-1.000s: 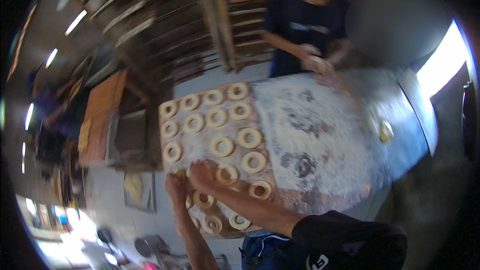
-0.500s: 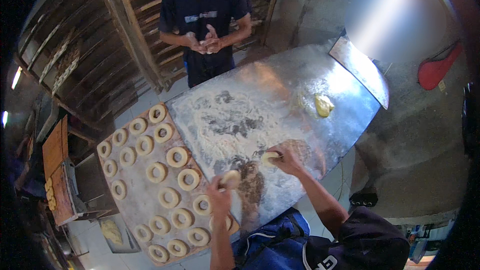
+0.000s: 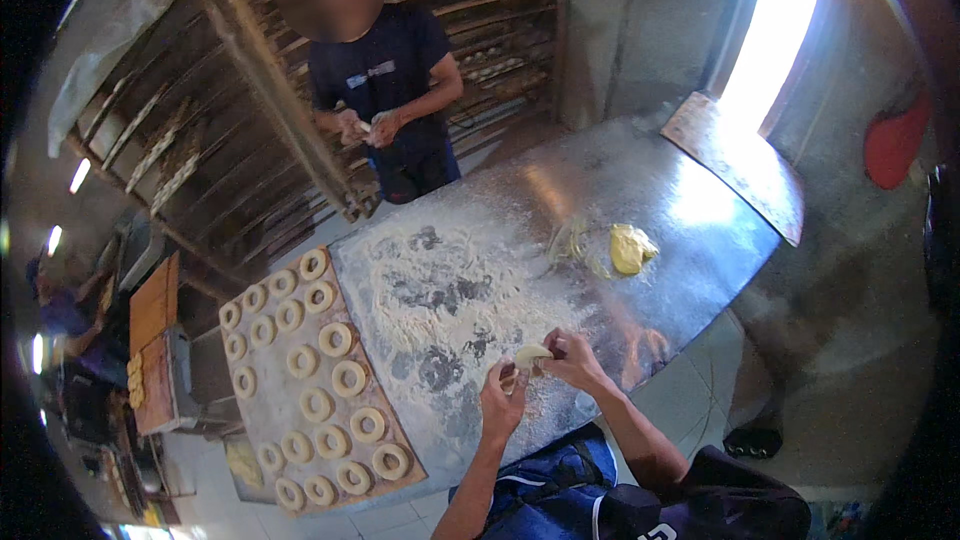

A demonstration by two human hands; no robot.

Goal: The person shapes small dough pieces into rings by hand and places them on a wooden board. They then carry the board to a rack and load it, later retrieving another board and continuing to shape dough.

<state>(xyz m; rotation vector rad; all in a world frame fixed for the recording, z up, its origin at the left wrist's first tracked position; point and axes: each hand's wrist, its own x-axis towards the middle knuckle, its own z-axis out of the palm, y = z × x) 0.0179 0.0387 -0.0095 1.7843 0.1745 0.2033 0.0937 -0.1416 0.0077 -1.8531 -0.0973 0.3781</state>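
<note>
My left hand (image 3: 505,385) and my right hand (image 3: 565,360) are close together above the floured steel table (image 3: 720,240), fingers closed on pale dough (image 3: 533,354); whether it is one piece or two is unclear. To their left, a wooden board (image 3: 268,405) holds several rows of dough rings (image 3: 348,378). Loose flour (image 3: 410,310) is spread between the board and my hands. A yellow lump (image 3: 630,248) lies farther back to the right.
A co-worker (image 3: 380,100) stands across the table handling something pale, before racks (image 3: 490,60) of dough pieces. A metal sheet (image 3: 735,165) lies at the right end. At far left another person (image 3: 65,300) is by an orange-brown board (image 3: 152,300).
My hands have moved from the ring board onto the floured steel, now closer together with dough in their fingers. The view has swung right. The co-worker's hands remain together.
</note>
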